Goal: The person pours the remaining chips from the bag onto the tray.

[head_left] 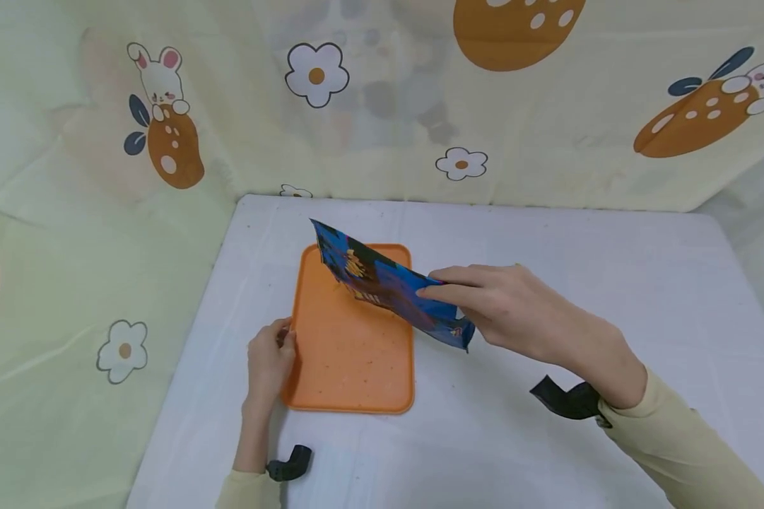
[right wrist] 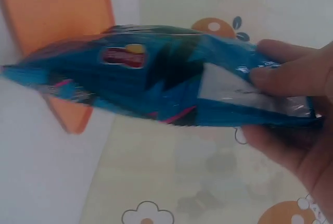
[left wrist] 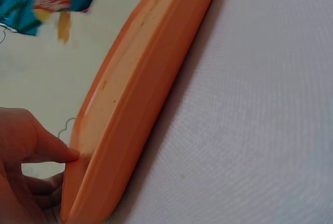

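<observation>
My right hand (head_left: 512,307) grips one end of a shiny blue chip bag (head_left: 394,286), thumb on one face and fingers on the other. The bag slants over an orange tray (head_left: 350,367), its far end pointing up and left in the head view. A yellow logo shows on it in the left wrist view, where a yellowish stick-like piece (left wrist: 63,26) appears just under the bag. With thumb and fingers, my left hand (head_left: 270,360) pinches the tray's left rim. Small crumbs dot the tray's floor. The inside of the bag is hidden.
The tray lies on a white-covered table (head_left: 547,452). Behind and to the left hangs a pale curtain (head_left: 382,127) printed with flowers and rabbits. A black strap (head_left: 566,399) sticks out from the right wrist, and a similar black piece (head_left: 290,463) from the left.
</observation>
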A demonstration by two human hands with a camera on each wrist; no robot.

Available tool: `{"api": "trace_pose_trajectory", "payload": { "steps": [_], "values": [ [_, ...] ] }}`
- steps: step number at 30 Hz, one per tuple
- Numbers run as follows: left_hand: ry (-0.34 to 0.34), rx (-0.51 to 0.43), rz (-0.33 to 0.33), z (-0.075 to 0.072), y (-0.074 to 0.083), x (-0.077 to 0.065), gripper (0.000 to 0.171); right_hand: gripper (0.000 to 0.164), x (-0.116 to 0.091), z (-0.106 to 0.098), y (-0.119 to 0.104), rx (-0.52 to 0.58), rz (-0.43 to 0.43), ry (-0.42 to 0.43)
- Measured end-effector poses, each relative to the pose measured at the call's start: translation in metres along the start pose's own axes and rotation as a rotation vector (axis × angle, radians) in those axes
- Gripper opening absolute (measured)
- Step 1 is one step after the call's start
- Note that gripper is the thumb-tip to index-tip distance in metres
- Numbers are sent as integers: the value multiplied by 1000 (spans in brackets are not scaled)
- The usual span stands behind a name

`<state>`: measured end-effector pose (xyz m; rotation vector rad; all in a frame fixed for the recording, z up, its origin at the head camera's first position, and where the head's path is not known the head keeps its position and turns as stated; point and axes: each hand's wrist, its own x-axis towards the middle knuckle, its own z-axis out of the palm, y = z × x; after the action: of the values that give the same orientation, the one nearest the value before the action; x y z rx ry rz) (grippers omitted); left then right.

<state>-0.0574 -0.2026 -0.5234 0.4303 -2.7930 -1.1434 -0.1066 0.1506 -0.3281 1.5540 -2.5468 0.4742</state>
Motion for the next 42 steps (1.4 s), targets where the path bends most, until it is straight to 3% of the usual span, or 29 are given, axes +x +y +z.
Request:
{"api": "trace_pose_trajectory", "payload": {
  "steps": [16,34,42],
  "values": [
    [5,16,-3,1,-2,1,30,45,-3,6,-1,-22,29,-28],
    [0,8,-11,2,0,0,30,47,-2,8,-1,-25,-4,41],
    [7,16,-16,1,-2,1,30,46,-2,8,0,-8,-2,32]
  ]
}}
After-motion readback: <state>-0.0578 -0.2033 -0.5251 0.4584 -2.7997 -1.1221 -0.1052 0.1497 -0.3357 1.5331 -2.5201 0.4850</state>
